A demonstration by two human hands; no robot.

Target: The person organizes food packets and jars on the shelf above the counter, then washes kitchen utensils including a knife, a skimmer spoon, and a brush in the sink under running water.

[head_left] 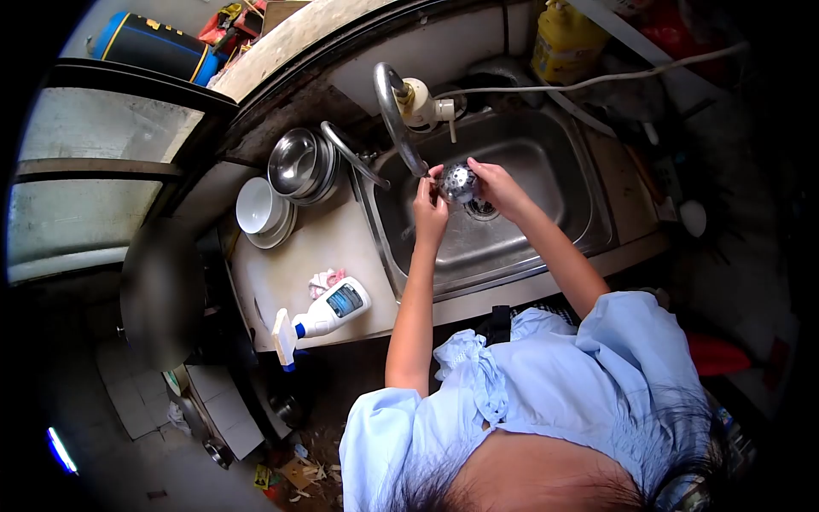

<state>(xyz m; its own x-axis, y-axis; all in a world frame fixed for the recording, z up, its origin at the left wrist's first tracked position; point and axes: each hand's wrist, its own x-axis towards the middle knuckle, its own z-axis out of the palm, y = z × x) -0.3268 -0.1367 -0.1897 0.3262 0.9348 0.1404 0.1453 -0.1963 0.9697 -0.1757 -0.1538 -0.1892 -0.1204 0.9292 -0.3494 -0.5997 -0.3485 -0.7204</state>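
Note:
Over the sink (529, 213), both hands hold a small, shiny, round metal strainer (458, 183) dotted with holes. My left hand (432, 207) grips its left side with the fingers pointing up, close under the spout of the faucet (396, 119). My right hand (500, 189) is closed around its right edge, thumb and fingers bent. Behind and below the strainer, the sink drain (483, 210) is partly visible. Whether water is running from the spout is too unclear to tell.
Left of the sink, the counter (341, 256) holds stacked metal bowls (296, 164), white bowls (258, 206), a white spray bottle (337, 307) and a pink-and-white cloth (326, 282). A second curved metal pipe (354, 155) rises by the sink's left rim. A yellow jug (566, 41) stands behind.

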